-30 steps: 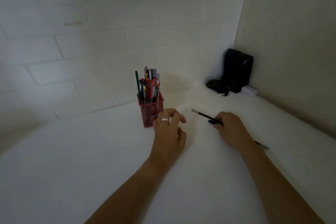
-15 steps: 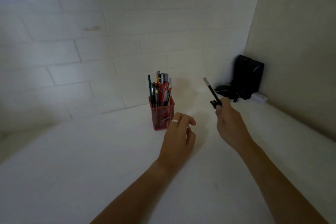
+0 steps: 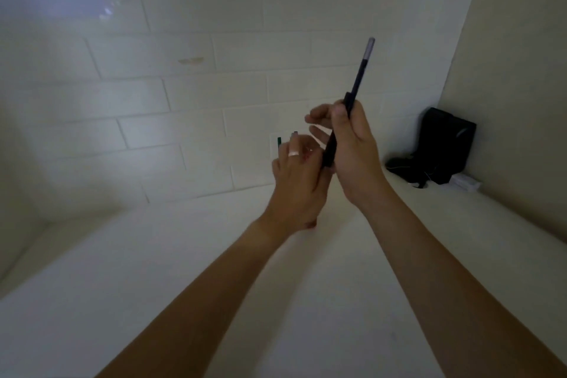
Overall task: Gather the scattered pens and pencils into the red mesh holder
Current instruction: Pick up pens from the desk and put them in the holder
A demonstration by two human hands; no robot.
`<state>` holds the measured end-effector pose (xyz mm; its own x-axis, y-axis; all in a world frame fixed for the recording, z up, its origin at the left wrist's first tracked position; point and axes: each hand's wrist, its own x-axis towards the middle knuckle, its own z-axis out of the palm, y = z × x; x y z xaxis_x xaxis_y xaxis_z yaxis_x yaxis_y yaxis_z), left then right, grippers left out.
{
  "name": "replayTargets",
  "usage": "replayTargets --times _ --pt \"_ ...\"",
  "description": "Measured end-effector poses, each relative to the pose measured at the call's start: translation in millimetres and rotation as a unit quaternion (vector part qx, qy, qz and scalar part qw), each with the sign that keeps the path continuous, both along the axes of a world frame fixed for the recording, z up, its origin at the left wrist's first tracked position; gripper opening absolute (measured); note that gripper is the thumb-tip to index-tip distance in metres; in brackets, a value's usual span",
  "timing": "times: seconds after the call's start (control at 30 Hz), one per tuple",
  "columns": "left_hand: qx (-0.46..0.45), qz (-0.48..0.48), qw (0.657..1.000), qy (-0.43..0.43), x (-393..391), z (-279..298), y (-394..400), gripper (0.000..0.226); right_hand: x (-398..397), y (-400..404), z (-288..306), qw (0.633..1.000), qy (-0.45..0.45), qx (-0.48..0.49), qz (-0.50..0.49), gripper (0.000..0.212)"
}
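The right hand is clamped around a black pen, thumb pressed against the barrel, holding it nearly upright with its grey end tilted up and to the right, well above the worktop. The pen's lower end dips just beside the left hand. That left hand, a pale ring on one finger, is raised with its fingers loosely curled and holds nothing that can be seen. It hides almost all of the red mesh holder; only a green pencil tip and a little red show past the fingers. Further right, in the corner by the white brick wall, a black pouch stands on the worktop, with a small white box just beside it.
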<state>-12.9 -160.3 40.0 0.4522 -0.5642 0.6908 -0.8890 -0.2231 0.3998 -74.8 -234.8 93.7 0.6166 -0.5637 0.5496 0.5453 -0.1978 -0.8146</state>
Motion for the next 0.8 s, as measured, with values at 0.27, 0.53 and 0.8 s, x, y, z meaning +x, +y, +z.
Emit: replayTargets --times 0.27,0.53,0.8 --pt "0.038 -0.012 0.999 0.036 48 -15 9 0.021 38 5 -37 0.997 0.044 -0.055 -0.035 0.027" --pt "-0.029 -0.027 0.998 0.053 48 -17 18 0.035 44 -1 -48 0.990 0.040 -0.108 -0.084 0.034" --pt "-0.059 -0.054 0.994 0.069 56 0 16 0.023 53 -4 -27 0.996 -0.016 -0.068 -0.055 0.030"
